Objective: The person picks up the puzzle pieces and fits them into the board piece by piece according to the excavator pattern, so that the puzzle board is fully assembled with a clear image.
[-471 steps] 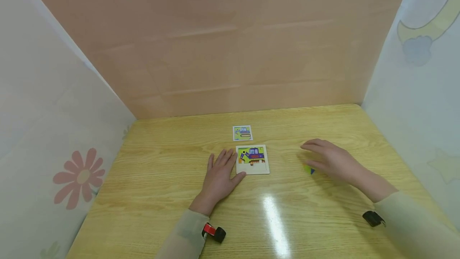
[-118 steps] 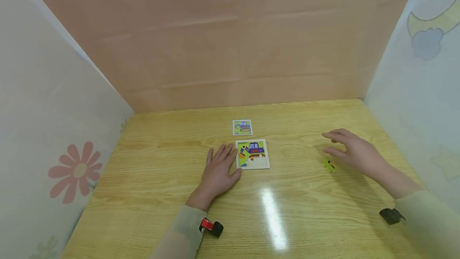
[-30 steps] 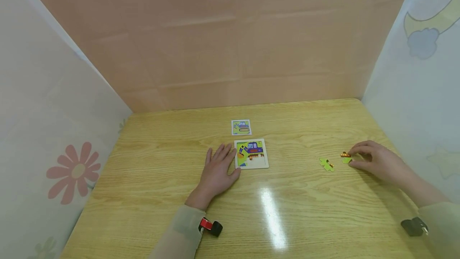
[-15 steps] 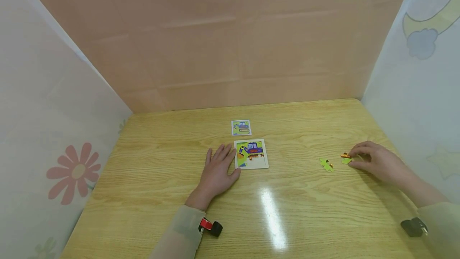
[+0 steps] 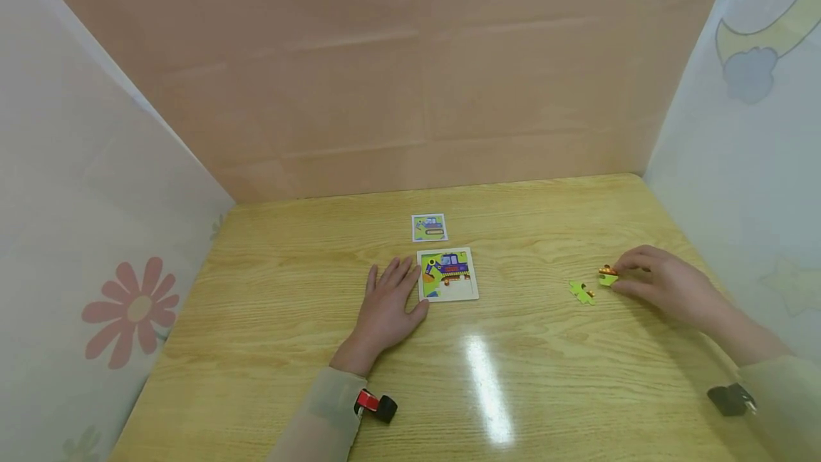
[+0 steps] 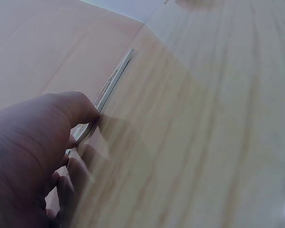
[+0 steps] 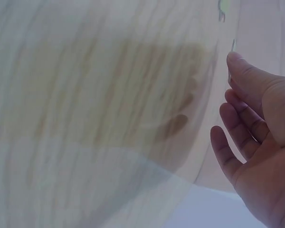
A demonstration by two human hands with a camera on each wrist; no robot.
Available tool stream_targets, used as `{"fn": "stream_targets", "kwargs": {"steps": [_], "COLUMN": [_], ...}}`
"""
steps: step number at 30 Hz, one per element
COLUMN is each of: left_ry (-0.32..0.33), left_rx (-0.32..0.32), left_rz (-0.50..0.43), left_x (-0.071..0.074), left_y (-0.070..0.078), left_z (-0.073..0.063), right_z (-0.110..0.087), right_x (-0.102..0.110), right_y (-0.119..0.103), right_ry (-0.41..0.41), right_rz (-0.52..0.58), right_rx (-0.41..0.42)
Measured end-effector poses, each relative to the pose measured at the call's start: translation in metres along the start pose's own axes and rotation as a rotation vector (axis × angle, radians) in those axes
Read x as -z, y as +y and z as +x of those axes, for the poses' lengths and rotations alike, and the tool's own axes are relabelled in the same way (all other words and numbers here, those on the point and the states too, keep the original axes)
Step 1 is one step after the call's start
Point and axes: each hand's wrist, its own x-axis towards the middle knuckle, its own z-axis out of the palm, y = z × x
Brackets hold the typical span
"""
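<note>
My right hand [image 5: 670, 287] pinches a green and brown jigsaw piece [image 5: 606, 276] between thumb and fingertips, just above the table. In the right wrist view that piece [image 7: 233, 45] shows only as a thin edge at the thumb, and the other fingers of the hand [image 7: 256, 142] are loosely bent. A second green jigsaw piece [image 5: 581, 292] lies flat to its left. With fingers spread, my left hand [image 5: 385, 312] rests at the left edge of a white-framed excavator puzzle [image 5: 475, 284]. Its lower right shows bare board. The left wrist view shows the thumb touching the frame [image 6: 116, 78].
Behind the puzzle lies a small picture card [image 5: 429, 227] with the same excavator. The wooden table [image 5: 269, 291] meets a brown back panel [image 5: 417, 127] and pale side panels. A bright glare strip falls on the near part of the table.
Blue-and-green lower-left part has appeared in the puzzle since the oldest frame. In the last half second my right hand has lifted the pinched piece slightly and leftward. The left hand stays put.
</note>
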Motion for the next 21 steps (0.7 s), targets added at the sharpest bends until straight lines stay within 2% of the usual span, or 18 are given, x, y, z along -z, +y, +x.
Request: {"fn": "stream_targets", "kwargs": {"steps": [5,10,21], "left_ry": [0.009,0.018,0.013], "left_rx": [-0.007,-0.01,-0.007], "left_rz": [-0.006,-0.004,-0.01], "left_x": [-0.001,-0.004,-0.002], "left_y": [-0.001,-0.003,0.0], "left_z": [0.0,0.0,0.0], "right_z": [0.007,0.016,0.041], "right_x": [-0.001,-0.002,-0.012], "right_y": [-0.011,-0.025,-0.06], "right_ry": [0.025,-0.001,-0.065], "right_rz": [0.008,0.021,0.127], "right_rx": [0.029,0.025,0.012]}}
